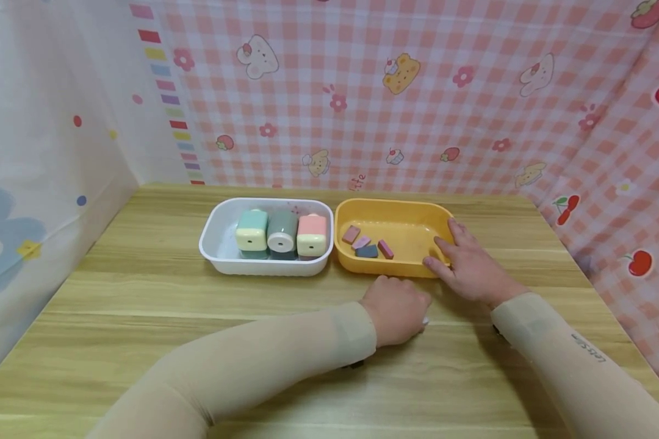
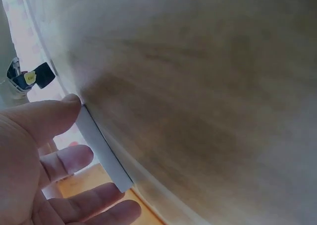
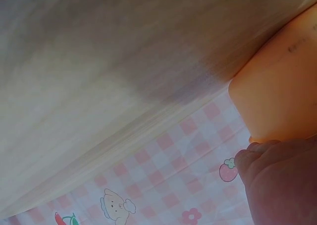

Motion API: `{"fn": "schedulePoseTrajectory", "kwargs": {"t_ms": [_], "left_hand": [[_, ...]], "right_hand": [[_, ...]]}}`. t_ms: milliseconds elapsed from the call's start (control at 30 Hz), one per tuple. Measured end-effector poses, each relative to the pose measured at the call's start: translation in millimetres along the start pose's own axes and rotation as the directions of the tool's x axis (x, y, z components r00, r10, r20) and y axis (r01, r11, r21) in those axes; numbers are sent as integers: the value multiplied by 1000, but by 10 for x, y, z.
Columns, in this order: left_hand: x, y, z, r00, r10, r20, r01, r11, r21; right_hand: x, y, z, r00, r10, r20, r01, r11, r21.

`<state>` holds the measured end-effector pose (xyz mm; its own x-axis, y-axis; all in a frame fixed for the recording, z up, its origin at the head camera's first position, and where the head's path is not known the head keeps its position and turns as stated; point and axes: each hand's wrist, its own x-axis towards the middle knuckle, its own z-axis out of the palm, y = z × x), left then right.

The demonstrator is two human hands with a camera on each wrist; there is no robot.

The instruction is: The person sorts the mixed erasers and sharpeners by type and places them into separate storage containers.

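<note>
My left hand (image 1: 396, 310) is low over the table in front of the yellow tray, fingers bent. In the left wrist view, its thumb and fingertips are at the two ends of a flat whitish bar (image 2: 105, 150), which they pinch; in the head view only a small white tip shows beside the hand. My right hand (image 1: 475, 268) rests on the right end of the yellow tray (image 1: 412, 268), its fingers stretched over the rim and its thumb at the front edge. Inside that tray lie several small pink and dark grey pieces (image 1: 367, 250).
A white tray (image 1: 263, 267) stands left of the yellow one, holding a green-and-cream block-shaped container (image 1: 252, 230), a grey-green one with a white end (image 1: 282, 230) and a pink-and-cream one (image 1: 312, 235). Patterned cloth (image 1: 335, 67) hangs behind the wooden table (image 1: 159, 317) and at both sides.
</note>
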<state>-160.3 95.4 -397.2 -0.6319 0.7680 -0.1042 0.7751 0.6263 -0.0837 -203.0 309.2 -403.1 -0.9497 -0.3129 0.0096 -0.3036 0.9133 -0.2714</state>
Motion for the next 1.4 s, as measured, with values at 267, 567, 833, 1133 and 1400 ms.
{"fn": "schedulePoseTrajectory", "kwargs": {"t_ms": [267,567,833,1133,1400], "left_hand": [[7,-106,50,999,31,41,-27,995,-99],[-22,-149,55,999,41,-8,-41,997,-65],[-40,-146,51,1000,30,-8,-30,999,-43],[-36,-182,31,998,55,11,-54,996,-65],[-27,-176,41,998,62,18,-61,996,-58]], "right_hand": [[4,5,15,1000,4,10,-5,1000,7],[-1,-10,-10,999,32,34,-33,999,9],[6,-12,-7,999,30,33,-30,1000,5],[-4,-12,-12,998,38,41,-39,999,18],[-4,-18,-9,998,41,43,-42,999,16]]}}
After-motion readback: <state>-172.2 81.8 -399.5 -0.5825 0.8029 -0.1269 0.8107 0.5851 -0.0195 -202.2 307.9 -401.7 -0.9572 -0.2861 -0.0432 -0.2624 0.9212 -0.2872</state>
